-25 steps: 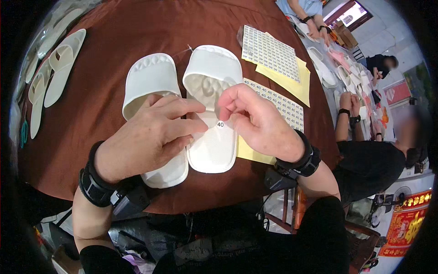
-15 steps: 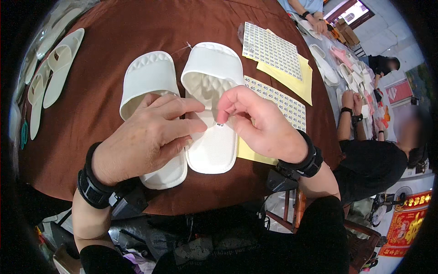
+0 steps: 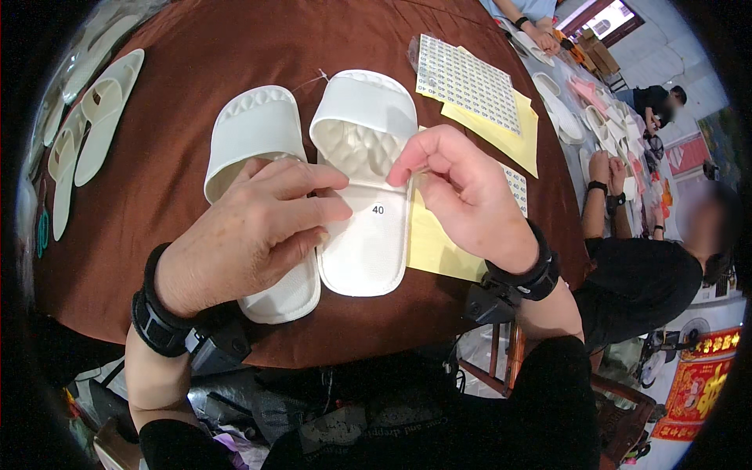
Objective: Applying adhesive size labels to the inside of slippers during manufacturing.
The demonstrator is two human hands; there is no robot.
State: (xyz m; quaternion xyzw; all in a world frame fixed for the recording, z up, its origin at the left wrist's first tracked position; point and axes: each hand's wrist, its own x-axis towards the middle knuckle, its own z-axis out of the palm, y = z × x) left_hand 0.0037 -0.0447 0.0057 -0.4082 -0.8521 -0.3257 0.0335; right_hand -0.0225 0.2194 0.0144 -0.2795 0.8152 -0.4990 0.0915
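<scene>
A pair of white slide slippers lies side by side on the cloth, the left slipper [image 3: 251, 125] partly hidden under my left hand [image 3: 254, 219]. That hand's fingers are spread, their tips over the inner edge of the right slipper [image 3: 364, 258]. On the insole of the right slipper sits a small printed size sticker [image 3: 377, 210], flat and uncovered. My right hand [image 3: 462, 192] hovers at the slipper's right edge, near the strap. Its index finger and thumb are bent with a gap between them, and I see nothing held there.
Sticker sheets [image 3: 466, 86] with yellow backing lie at the far right, and another sheet [image 3: 442, 243] is partly under my right hand. More slippers [image 3: 110, 117] and teal-handled scissors [image 3: 42, 227] are at the left. Other people work at a slipper-covered table [image 3: 576, 149] on the right.
My right hand has drawn back to the right from the sticker, which now shows fully on the insole. My left hand has hardly moved.
</scene>
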